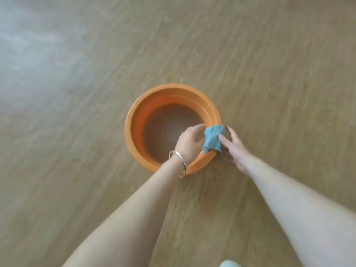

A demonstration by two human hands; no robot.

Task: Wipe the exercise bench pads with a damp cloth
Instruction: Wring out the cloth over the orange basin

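A small blue-green cloth (213, 139) lies draped over the right rim of an orange basin (134, 120) that stands on the floor with water in it. My left hand (189, 141), a metal bangle on its wrist, is over the basin's inside and holds the cloth's left edge with curled fingers. My right hand (234, 146) is outside the rim and pinches the cloth's right edge, thumb on top and fingers behind it. No exercise bench is in view.
Light wood-pattern floor (269, 64) lies all around the basin. A pale shoe tip (230, 264) shows at the bottom edge. Bright glare covers the floor at the upper left.
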